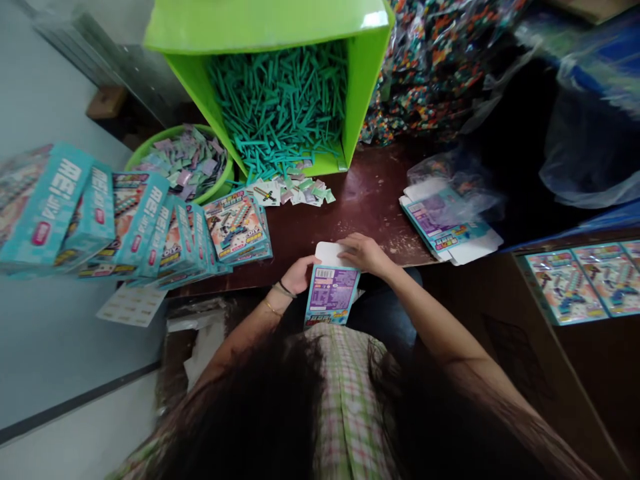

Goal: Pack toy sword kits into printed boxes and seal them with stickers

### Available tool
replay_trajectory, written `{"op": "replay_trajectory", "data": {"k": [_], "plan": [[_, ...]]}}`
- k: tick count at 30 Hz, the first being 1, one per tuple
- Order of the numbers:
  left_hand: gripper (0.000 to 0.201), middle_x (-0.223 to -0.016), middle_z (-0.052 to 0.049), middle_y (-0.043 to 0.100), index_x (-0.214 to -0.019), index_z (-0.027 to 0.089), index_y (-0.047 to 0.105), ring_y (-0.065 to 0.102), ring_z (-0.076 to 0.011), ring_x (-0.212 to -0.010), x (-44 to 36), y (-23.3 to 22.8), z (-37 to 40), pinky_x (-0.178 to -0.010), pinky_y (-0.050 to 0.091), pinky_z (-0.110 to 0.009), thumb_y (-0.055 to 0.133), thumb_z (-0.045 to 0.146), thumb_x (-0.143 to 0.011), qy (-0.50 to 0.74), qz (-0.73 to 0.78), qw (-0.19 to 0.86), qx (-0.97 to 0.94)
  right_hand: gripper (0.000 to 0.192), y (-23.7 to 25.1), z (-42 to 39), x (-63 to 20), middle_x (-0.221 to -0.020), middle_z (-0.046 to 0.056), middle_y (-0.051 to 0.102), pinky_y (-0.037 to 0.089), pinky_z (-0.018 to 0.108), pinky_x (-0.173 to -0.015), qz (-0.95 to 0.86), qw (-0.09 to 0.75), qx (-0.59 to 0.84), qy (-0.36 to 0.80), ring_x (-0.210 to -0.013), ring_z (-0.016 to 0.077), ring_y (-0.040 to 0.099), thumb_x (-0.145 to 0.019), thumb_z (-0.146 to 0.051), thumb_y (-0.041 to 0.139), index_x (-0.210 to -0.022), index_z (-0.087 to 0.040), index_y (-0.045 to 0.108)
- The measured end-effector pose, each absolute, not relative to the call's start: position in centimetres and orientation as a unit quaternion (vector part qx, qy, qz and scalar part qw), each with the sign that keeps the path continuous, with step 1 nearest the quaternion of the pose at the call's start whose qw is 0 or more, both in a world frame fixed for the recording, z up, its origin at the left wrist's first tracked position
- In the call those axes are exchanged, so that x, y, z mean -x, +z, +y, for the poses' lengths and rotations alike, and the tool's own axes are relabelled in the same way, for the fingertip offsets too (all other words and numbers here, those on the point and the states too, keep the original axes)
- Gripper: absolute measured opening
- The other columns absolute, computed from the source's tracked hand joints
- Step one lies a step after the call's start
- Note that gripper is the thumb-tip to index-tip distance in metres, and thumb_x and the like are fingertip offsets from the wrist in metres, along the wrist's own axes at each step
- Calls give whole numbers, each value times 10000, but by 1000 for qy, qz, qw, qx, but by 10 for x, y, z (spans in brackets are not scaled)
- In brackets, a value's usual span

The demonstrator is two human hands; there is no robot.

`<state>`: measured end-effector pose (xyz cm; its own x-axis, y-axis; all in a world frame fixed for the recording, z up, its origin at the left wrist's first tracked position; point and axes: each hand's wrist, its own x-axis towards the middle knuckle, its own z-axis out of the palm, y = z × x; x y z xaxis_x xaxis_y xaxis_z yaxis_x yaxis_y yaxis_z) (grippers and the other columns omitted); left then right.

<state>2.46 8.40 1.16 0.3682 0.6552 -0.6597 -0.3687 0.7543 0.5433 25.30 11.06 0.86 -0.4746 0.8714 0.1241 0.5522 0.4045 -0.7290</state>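
I hold a small teal and purple printed carton (331,295) upright over the near edge of the dark brown table (370,193). My left hand (299,273) grips its left side. My right hand (364,254) rests on the white top flap (330,253), fingers curled over it. The barcode side of the carton faces me. My hair and checked shirt hide what lies below the carton.
A green box (270,40) tipped on its side spills teal plastic sticks (280,100). A green basin (220,180) holds small packets. Filled cartons (125,220) lean in a row at left. Flat cartons (445,223) lie at right, small cards (290,190) in front of the box.
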Motion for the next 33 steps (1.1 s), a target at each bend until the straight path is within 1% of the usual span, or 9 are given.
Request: {"op": "replay_trajectory", "data": {"k": [2,5,9,12,15,18,23,28,33], "plan": [[239,-798,-74,778,-871,119,769,689,-193,-718,-23,12,87,-736,553,-313,643,182,-678,319,459,818,-135,374,10,110,-244,-1055,105,756,566,448,-986,-812,251,392,353,-1049,261,688,-1003,-492,550,-1080,-237,812],[310,-930,-64,802,-963,136,792,710,-186,-808,-22,8,81,-792,543,-295,654,204,-694,373,457,793,-150,472,6,95,-232,-1186,89,767,566,452,-1019,-740,309,397,447,-1129,255,709,-1045,-533,451,-1100,-242,818],[306,-929,-56,788,-966,132,772,705,-192,-846,-29,2,70,-842,527,-305,691,289,-716,402,486,754,-184,426,5,84,-227,-1184,76,791,574,483,-1026,-640,327,453,527,-1115,287,739,-954,-560,628,-1158,-235,811],[329,-881,-32,772,-1011,161,749,695,-192,-825,-35,0,65,-819,526,-310,651,325,-743,425,496,731,-197,404,9,87,-233,-1161,77,796,558,487,-1057,-652,312,437,535,-1127,287,735,-925,-552,666,-1116,-233,825],[323,-1023,-48,774,-1047,194,735,700,-211,-971,-36,-1,58,-910,527,-333,587,369,-820,506,468,667,-283,412,13,88,-239,-1221,78,771,535,477,-1090,-699,276,393,529,-1179,265,712,-987,-534,583,-1156,-238,813],[372,-1113,-90,756,-926,188,749,679,-241,-1082,-29,-6,50,-1008,508,-384,524,484,-933,541,460,558,-429,402,12,83,-240,-1257,91,752,540,445,-1080,-736,253,378,500,-1187,251,707,-1029,-493,540,-1226,-247,790],[465,-980,-99,751,-765,184,725,695,-229,-955,-12,-18,45,-921,549,-387,612,604,-930,480,493,465,-557,435,-2,62,-236,-1397,112,681,523,434,-1112,-759,261,354,480,-1300,265,655,-1029,-508,542,-1325,-258,741],[528,-997,-99,750,-840,188,721,696,-234,-991,0,-27,48,-937,552,-385,589,692,-921,489,517,437,-550,370,-25,45,-230,-1174,106,786,546,468,-1095,-619,419,489,450,-1177,284,717,-921,-539,708,-1114,-248,829],[644,-1068,-121,734,-1027,175,703,686,-236,-977,5,-35,45,-864,590,-368,626,786,-840,477,501,492,-528,334,-29,52,-222,-1157,79,800,542,471,-1093,-562,386,479,553,-1158,285,727,-879,-547,742,-1005,-259,853]]}}
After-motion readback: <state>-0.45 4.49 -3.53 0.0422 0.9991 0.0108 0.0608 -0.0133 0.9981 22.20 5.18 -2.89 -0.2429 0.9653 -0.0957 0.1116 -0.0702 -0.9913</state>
